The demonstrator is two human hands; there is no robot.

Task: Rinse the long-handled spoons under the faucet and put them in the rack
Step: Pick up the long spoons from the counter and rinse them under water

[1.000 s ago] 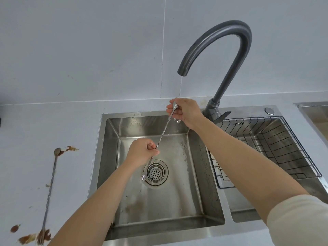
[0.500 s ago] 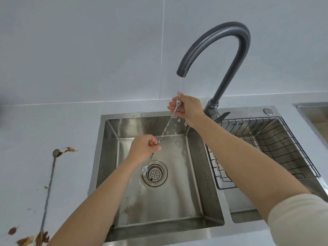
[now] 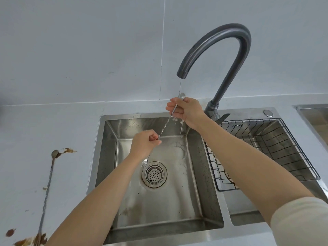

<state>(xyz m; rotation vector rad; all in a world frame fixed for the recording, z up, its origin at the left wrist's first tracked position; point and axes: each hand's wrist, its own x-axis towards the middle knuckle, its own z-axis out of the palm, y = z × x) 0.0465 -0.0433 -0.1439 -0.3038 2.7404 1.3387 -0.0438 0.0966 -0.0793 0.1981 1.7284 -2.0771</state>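
I hold a long twisted-handle spoon (image 3: 166, 123) slanted over the left sink basin (image 3: 193, 189). My right hand (image 3: 186, 110) grips its upper part, the bowl poking up into a thin stream from the dark grey faucet (image 3: 229, 50). My left hand (image 3: 144, 142) is closed on the lower handle, whose forked end hangs above the drain (image 3: 154, 174). Water drips below my right hand. A second long spoon (image 3: 47, 185) lies dirty on the counter at the left. The black wire rack (image 3: 276, 150) sits in the right basin, apparently with nothing in it.
Brown food smears (image 3: 26, 241) mark the grey counter (image 3: 35, 130) near both ends of the lying spoon. Another steel basin edge (image 3: 314, 114) shows at the far right. A tiled wall stands behind the sink.
Both hands have lifted the spoon, so its bowl now stands above my right hand's fingers in the stream. The lower end has risen off the drain area.
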